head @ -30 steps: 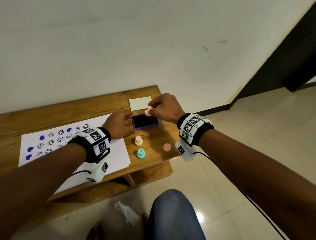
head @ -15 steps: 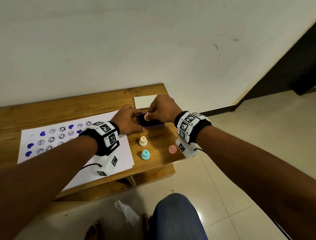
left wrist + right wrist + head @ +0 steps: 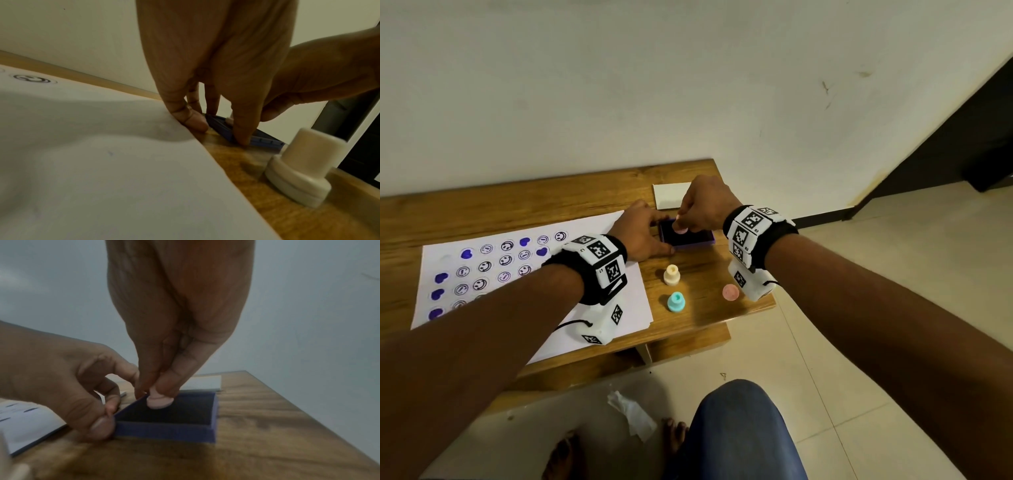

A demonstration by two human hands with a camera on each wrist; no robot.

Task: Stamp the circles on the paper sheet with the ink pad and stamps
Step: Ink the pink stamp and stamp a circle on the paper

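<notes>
The purple ink pad (image 3: 693, 236) (image 3: 164, 426) (image 3: 265, 141) lies open on the wooden table (image 3: 517, 205). My right hand (image 3: 705, 205) (image 3: 162, 382) pinches a pink stamp (image 3: 681, 230) (image 3: 160, 401) whose face is down on the dark pad. My left hand (image 3: 643, 233) (image 3: 86, 404) (image 3: 218, 113) grips the pad's left edge, thumb at its near corner. The white paper sheet (image 3: 524, 274) (image 3: 102, 162) lies at left, its circles printed with smileys and several purple hearts.
A cream stamp (image 3: 672, 274) (image 3: 300, 168) and a teal stamp (image 3: 676, 301) stand near the table's front edge, beside a pink cap (image 3: 730, 292). A white card (image 3: 669, 195) lies behind the pad. My knee (image 3: 736, 431) and crumpled tissue (image 3: 633, 413) are below.
My right hand has lowered the pink stamp from above the pad onto its ink surface. My left hand has stayed on the pad's left edge.
</notes>
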